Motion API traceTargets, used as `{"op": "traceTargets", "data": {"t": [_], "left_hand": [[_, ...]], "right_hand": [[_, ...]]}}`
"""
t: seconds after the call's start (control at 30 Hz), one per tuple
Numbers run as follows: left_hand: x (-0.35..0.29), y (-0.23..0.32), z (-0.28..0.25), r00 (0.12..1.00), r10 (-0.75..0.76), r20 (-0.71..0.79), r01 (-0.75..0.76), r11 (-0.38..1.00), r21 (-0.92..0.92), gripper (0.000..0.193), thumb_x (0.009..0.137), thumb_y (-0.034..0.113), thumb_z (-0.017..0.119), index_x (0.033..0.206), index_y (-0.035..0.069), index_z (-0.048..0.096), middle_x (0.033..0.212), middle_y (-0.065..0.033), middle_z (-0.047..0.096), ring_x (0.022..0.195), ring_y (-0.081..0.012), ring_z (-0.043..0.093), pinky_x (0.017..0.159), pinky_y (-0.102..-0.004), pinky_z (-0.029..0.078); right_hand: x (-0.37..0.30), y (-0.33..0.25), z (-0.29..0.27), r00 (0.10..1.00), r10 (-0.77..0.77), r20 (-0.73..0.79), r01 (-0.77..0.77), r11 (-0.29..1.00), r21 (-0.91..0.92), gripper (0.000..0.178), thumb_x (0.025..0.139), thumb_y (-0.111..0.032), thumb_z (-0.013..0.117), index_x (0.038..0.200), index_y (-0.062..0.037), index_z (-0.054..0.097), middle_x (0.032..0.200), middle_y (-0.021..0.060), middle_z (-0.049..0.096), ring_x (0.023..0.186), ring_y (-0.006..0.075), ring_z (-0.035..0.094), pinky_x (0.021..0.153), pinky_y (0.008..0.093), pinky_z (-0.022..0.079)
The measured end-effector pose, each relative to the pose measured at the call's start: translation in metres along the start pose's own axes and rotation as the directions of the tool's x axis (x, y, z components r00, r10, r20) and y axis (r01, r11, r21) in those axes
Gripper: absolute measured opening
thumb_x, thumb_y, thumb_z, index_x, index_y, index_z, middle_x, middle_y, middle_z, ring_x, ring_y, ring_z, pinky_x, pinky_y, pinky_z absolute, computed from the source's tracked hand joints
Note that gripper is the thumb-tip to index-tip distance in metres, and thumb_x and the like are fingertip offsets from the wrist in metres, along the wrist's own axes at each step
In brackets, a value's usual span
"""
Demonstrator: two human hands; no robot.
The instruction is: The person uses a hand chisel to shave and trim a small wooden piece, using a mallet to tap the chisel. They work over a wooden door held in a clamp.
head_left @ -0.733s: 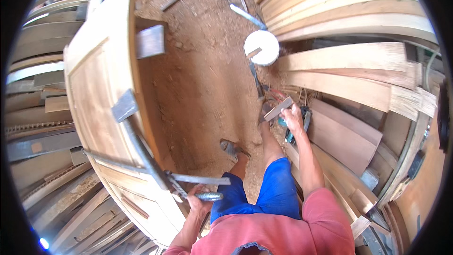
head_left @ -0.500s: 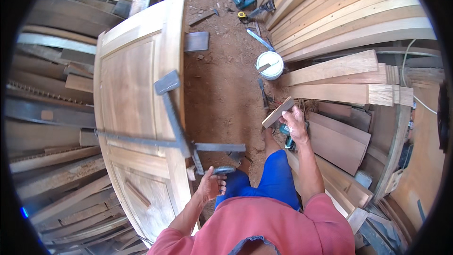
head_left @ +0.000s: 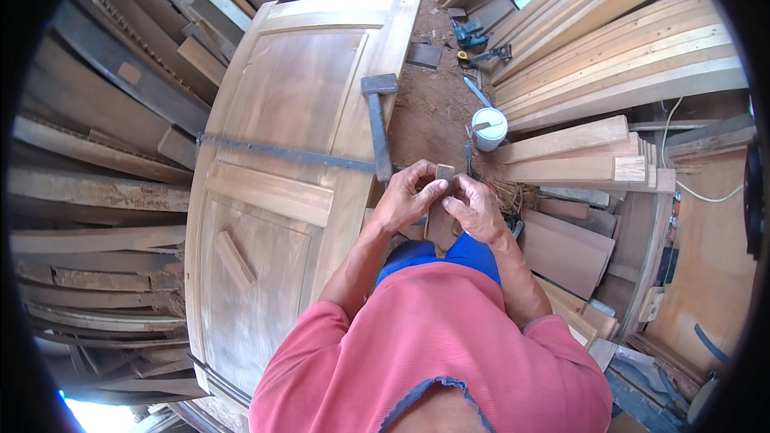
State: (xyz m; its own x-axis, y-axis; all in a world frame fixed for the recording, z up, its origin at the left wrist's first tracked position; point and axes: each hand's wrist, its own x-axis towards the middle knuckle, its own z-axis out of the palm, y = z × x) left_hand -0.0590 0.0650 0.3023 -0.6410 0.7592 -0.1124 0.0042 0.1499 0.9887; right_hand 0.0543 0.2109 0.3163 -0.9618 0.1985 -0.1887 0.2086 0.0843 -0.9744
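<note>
In front of my body, a small wooden block [head_left: 444,171] sits upright between both hands. My left hand [head_left: 407,197] pinches it from the left, thumb pressed on its face. On its other side, the fingers of my right hand [head_left: 476,207] close on it too; its lower part is partly hidden by the hands. Just left of them a wooden panelled door [head_left: 269,186] lies with a dark metal clamp bar [head_left: 281,151] across it. A mallet [head_left: 377,124] rests on the door's right edge, its handle end near my left hand.
Another wood strip [head_left: 234,260] lies on the door's lower panel. A white bucket [head_left: 489,138] with something on its lid stands beyond my right hand, near stacked boards [head_left: 561,162]. Power tools [head_left: 468,36] and a tape measure [head_left: 463,56] are on the floor farther off. Timber lines both sides.
The wooden block, earlier in my right hand alone, is now between both hands at the middle. My left hand has come up and away from the clamp handle. The view has shifted toward the door.
</note>
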Motion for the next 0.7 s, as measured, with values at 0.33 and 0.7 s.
{"op": "traceTargets", "data": {"t": [0.33,0.7], "left_hand": [[-0.070,-0.011,-0.053,0.990,-0.040,0.135,0.117,0.767,-0.631,0.019,0.095,0.020,0.062,0.102,0.002,0.062,0.085,-0.0015,0.065,0.075,-0.0082,0.061,0.065,-0.0225,0.052],[-0.094,-0.042,-0.086,0.980,-0.071,-0.185,-0.122,0.518,-0.847,0.031,0.098,0.014,0.054,0.128,0.007,0.050,0.100,-0.0099,0.065,0.091,-0.0248,0.069,0.076,-0.0351,0.062]], "right_hand": [[-0.014,0.011,0.064,0.958,-0.081,0.275,-0.152,0.671,0.726,0.039,0.087,-0.016,0.055,0.121,0.0029,0.051,0.102,0.0078,0.063,0.095,0.0152,0.062,0.090,0.0298,0.049],[-0.005,-0.003,0.081,0.948,0.142,0.285,-0.279,0.803,0.526,0.032,0.095,-0.027,0.060,0.115,-0.0039,0.053,0.090,0.0040,0.062,0.063,0.0043,0.054,0.053,0.0197,0.049]]}}
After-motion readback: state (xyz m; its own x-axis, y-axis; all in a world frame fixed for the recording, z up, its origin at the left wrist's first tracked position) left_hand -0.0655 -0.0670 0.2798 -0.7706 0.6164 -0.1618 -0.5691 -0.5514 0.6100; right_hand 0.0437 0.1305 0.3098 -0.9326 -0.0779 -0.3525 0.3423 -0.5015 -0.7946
